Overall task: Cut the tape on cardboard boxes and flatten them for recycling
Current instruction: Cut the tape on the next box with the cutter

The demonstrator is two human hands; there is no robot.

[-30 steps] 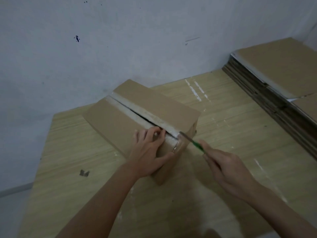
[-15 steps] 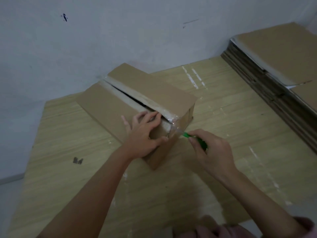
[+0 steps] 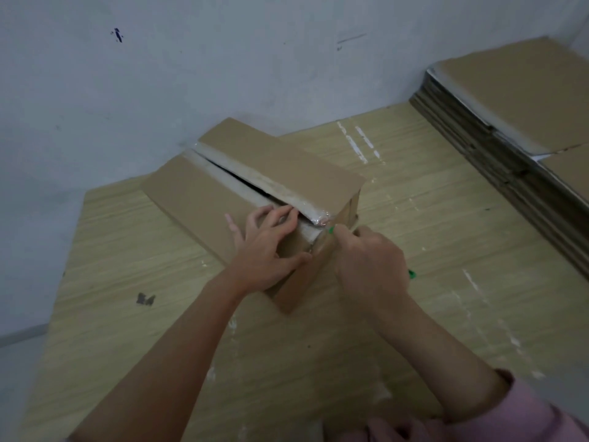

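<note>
At the box's near end: left hand (image 3: pixel 267 250), fingers spread and pressing the near flap, thumb on the end face. Right hand (image 3: pixel 369 260), fist curled round a green-handled cutter (image 3: pixel 411 274) at the taped corner. Cardboard box (image 3: pixel 255 183) on wooden surface (image 3: pixel 446 250), top seam parted. Flattened-cardboard stack (image 3: pixel 510 122) well to the right.

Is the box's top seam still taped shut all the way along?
No. The two top flaps of the box stand apart along the seam, showing a dark gap between them.
</note>
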